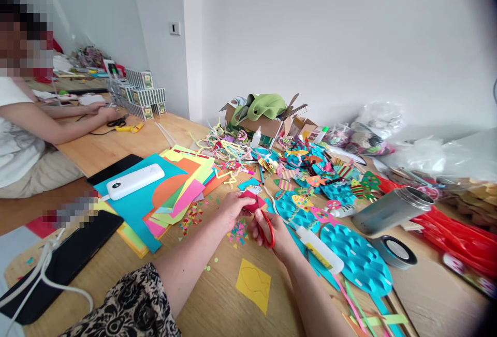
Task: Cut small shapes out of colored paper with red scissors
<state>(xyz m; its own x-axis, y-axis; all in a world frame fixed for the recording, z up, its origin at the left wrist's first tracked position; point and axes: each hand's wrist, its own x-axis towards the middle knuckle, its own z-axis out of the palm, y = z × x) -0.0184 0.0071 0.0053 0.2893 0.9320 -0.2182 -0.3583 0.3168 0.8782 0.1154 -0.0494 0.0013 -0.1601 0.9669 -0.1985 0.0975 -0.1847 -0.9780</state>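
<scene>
Over the middle of the table, my left hand point(231, 209) pinches a small piece of red paper point(251, 203). Red-handled scissors point(271, 233) are gripped in my right hand point(282, 237), their blades at the paper's edge. Small coloured paper bits point(238, 231) lie scattered beneath both hands. Closer to me rests a yellow paper piece point(253, 286) with a fish outline drawn on it. To the right of my right hand, a white glue bottle point(321, 252) lies on its side beside a blue paper shape with raised scales point(356, 258).
Left are stacked coloured sheets point(186, 181) under a white power bank point(135, 180), plus a black phone point(66, 264). Decorated paper fish point(303, 202) pile up centre right, near a tilted steel flask point(392, 210). A cardboard box point(267, 126) stands behind. Another person point(23, 130) sits at far left.
</scene>
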